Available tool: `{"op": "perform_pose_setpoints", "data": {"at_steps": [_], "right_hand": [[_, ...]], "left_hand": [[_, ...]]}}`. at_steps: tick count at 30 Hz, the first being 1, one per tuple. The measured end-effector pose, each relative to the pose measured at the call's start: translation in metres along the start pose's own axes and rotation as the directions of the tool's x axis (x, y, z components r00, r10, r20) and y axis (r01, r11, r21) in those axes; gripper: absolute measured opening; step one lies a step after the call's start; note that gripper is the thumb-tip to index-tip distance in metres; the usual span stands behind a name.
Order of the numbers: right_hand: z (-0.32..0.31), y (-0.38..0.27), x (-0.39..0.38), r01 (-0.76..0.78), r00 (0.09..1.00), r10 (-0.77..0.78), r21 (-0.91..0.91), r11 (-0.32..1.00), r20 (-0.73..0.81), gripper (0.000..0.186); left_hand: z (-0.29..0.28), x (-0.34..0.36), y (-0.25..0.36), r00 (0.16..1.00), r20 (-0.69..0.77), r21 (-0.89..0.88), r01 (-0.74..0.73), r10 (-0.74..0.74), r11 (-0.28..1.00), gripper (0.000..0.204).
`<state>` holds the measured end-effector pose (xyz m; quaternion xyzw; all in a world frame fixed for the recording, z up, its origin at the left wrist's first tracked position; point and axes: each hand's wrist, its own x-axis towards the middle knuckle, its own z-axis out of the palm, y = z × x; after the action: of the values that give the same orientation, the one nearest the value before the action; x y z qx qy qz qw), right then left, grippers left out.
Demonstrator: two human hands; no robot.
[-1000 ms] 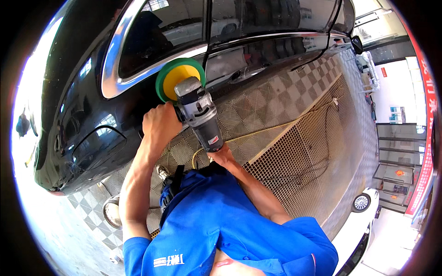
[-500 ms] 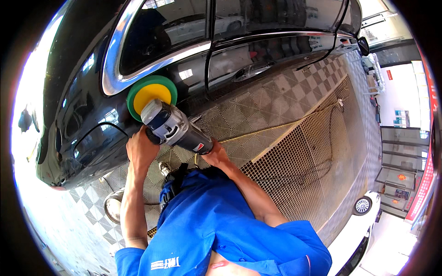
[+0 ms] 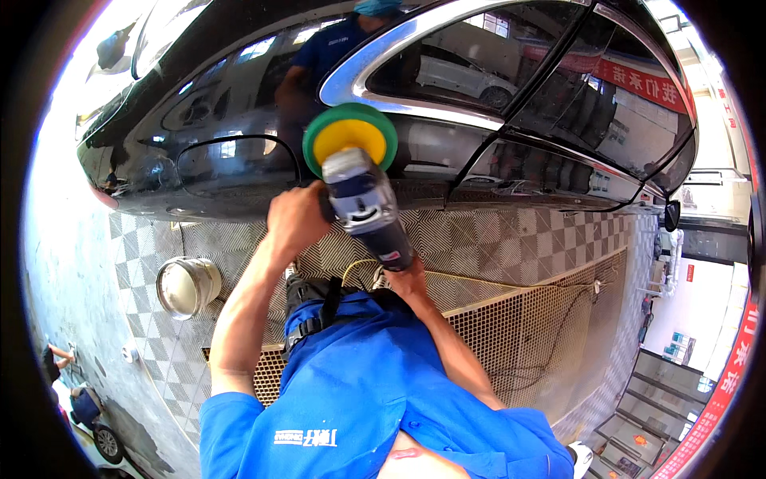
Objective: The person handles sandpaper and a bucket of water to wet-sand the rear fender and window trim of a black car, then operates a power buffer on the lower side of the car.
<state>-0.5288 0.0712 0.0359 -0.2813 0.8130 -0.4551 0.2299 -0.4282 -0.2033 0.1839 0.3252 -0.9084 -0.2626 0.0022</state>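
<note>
A car polisher (image 3: pixel 363 195) with a grey and dark body spans the space between my hands. Its round pad (image 3: pixel 349 132), green at the rim and yellow inside, is at the side panel of a black car (image 3: pixel 239 168), just below the chrome window trim (image 3: pixel 351 80). My left hand (image 3: pixel 299 217) is closed round the side handle near the polisher's head. My right hand (image 3: pixel 407 278) wraps the rear end of the body, its fingers partly hidden. The pad's working face is hidden against the car.
A round metal bucket (image 3: pixel 187 287) stands on the patterned tile floor (image 3: pixel 479 239) at left. A yellow cord (image 3: pixel 479 281) runs rightward past a floor grating (image 3: pixel 519 335). At far left, another person's arm (image 3: pixel 60 351) shows near a car wheel (image 3: pixel 108 443).
My view has turned, so the car now lies more level and the bucket shows fully. The polisher appears farther right against the panel, still in both hands.
</note>
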Motion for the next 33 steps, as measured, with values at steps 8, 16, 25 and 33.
{"op": "perform_pose_setpoints", "data": {"at_steps": [8, 16, 25, 33], "right_hand": [[-0.017, 0.070, -0.021, -0.162, 0.987, 0.162, -0.007, 0.987, -0.004, 0.046], [-0.025, -0.024, -0.005, -0.256, 0.955, 0.269, -0.110, 0.960, 0.126, 0.055], [0.044, -0.044, 0.006, 0.072, 0.954, 0.021, -0.295, 0.953, 0.299, 0.054], [0.085, -0.012, -0.014, 0.095, 0.988, -0.038, -0.393, 0.915, 0.150, 0.037]], "left_hand": [[0.022, -0.004, 0.028, 0.992, 0.129, 0.004, -0.002, 0.002, 1.000, 0.035], [0.010, -0.014, -0.001, 0.991, 0.109, -0.012, 0.080, -0.078, 0.997, 0.042], [-0.024, -0.052, -0.112, 0.979, 0.072, -0.048, 0.192, -0.188, 0.980, 0.062], [-0.054, -0.051, -0.146, 0.992, 0.078, -0.160, 0.106, -0.094, 0.981, 0.039]]}}
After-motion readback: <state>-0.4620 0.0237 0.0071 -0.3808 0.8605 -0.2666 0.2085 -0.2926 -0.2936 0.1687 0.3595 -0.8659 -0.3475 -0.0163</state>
